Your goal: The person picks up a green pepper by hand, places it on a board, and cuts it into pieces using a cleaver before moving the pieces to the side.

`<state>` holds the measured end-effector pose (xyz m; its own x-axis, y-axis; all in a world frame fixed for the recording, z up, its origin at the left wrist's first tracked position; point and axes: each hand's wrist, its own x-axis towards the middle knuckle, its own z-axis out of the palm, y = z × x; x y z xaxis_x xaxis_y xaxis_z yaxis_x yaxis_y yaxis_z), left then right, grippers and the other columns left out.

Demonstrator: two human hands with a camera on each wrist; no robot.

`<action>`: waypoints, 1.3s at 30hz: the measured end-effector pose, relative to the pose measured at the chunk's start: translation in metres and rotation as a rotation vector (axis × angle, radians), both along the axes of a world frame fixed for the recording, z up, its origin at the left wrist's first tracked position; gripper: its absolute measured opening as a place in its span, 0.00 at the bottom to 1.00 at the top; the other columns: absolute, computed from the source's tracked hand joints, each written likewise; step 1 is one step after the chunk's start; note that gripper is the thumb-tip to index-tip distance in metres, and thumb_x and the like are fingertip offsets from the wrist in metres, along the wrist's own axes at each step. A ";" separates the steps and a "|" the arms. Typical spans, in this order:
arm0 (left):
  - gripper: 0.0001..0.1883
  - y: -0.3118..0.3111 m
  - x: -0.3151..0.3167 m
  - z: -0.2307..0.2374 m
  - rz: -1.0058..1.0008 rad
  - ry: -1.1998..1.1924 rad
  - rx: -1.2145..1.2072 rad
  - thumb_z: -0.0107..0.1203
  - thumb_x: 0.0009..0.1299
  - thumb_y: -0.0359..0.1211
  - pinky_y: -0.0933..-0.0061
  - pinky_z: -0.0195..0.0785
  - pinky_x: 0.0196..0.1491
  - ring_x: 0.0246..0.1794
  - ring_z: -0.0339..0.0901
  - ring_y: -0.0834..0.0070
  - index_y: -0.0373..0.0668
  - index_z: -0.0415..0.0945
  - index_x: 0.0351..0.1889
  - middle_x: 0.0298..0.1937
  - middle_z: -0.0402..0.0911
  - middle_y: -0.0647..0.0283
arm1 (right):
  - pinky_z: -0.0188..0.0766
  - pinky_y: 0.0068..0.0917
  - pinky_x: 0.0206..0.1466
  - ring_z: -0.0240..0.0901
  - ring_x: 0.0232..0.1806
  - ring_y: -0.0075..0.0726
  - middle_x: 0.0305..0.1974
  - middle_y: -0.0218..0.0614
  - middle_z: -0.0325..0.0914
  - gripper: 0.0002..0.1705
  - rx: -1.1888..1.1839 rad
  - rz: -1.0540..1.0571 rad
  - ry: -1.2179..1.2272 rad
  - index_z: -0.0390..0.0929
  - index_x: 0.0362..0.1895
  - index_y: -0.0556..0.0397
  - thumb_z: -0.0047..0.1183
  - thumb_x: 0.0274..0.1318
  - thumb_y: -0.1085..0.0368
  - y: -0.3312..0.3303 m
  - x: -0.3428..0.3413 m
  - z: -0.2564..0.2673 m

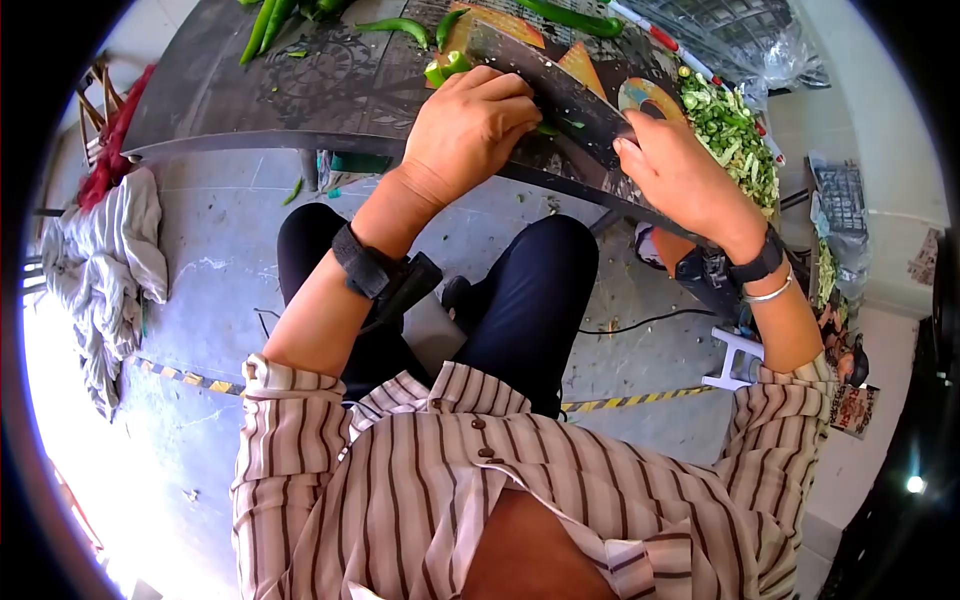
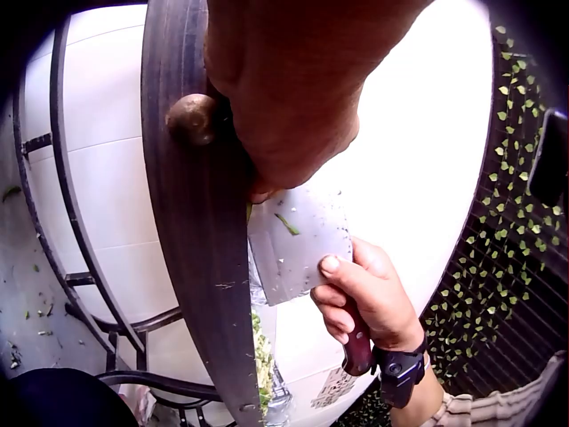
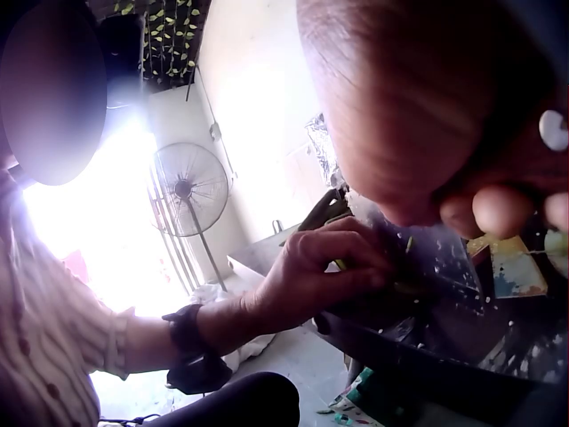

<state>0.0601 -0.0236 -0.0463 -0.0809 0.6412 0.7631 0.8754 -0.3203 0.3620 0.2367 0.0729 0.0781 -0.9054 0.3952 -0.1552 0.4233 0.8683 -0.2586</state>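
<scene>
Brown stripes line the pale shirt (image 1: 430, 480); chillies (image 1: 268, 28) are green.

Head view: green chillies (image 1: 262, 30) cut off by top edge; chilli pieces (image 1: 457, 63) partly hidden by left hand (image 1: 468, 128); cleaver's (image 1: 560, 95) handle covered by right hand (image 1: 685, 175). Left wrist view: left fingertips mostly hidden

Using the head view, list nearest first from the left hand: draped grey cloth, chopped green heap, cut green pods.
1. Cut green pods, at the left hand.
2. Chopped green heap, right side.
3. Draped grey cloth, far left side.
</scene>
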 end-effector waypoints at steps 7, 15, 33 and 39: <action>0.05 0.000 0.001 0.001 0.022 0.013 -0.015 0.60 0.55 0.30 0.71 0.68 0.42 0.38 0.73 0.69 0.46 0.79 0.29 0.35 0.77 0.69 | 0.63 0.45 0.32 0.67 0.28 0.63 0.20 0.58 0.67 0.15 0.046 0.036 0.056 0.63 0.26 0.66 0.45 0.57 0.64 0.005 0.001 -0.008; 0.04 0.007 0.001 -0.004 0.011 0.007 -0.012 0.58 0.55 0.30 0.70 0.66 0.42 0.37 0.72 0.69 0.46 0.78 0.28 0.33 0.75 0.70 | 0.65 0.44 0.31 0.69 0.29 0.64 0.22 0.60 0.69 0.14 0.053 0.032 0.106 0.67 0.27 0.68 0.44 0.55 0.65 0.006 -0.002 -0.015; 0.05 0.011 -0.006 -0.009 0.014 0.031 -0.019 0.60 0.54 0.29 0.72 0.67 0.40 0.35 0.73 0.68 0.44 0.80 0.29 0.33 0.78 0.68 | 0.68 0.44 0.30 0.74 0.27 0.58 0.23 0.58 0.73 0.13 0.103 0.063 0.171 0.71 0.27 0.66 0.43 0.54 0.65 0.022 -0.011 -0.038; 0.05 0.012 -0.007 -0.010 0.011 0.033 -0.005 0.60 0.53 0.29 0.72 0.67 0.39 0.35 0.73 0.68 0.44 0.80 0.29 0.33 0.78 0.67 | 0.66 0.42 0.29 0.73 0.24 0.53 0.22 0.55 0.72 0.14 -0.019 -0.048 0.081 0.69 0.28 0.67 0.42 0.55 0.65 0.015 -0.017 -0.031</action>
